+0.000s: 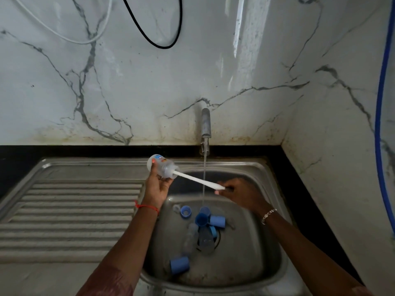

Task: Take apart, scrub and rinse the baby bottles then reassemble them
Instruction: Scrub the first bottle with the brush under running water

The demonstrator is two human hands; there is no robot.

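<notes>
My left hand grips a clear baby bottle held on its side above the sink's left edge, its mouth towards the right. A white bottle brush runs into that mouth; its head is hidden inside. My right hand pinches the end of the brush handle over the basin. Down in the steel sink lie several blue caps and collars, among them a blue cap at the front, a blue collar, and other clear bottles near the drain.
The tap on the marble wall runs a thin stream of water into the basin, between my hands. A ribbed steel draining board stretches to the left. A black counter edge borders the sink at the back and right.
</notes>
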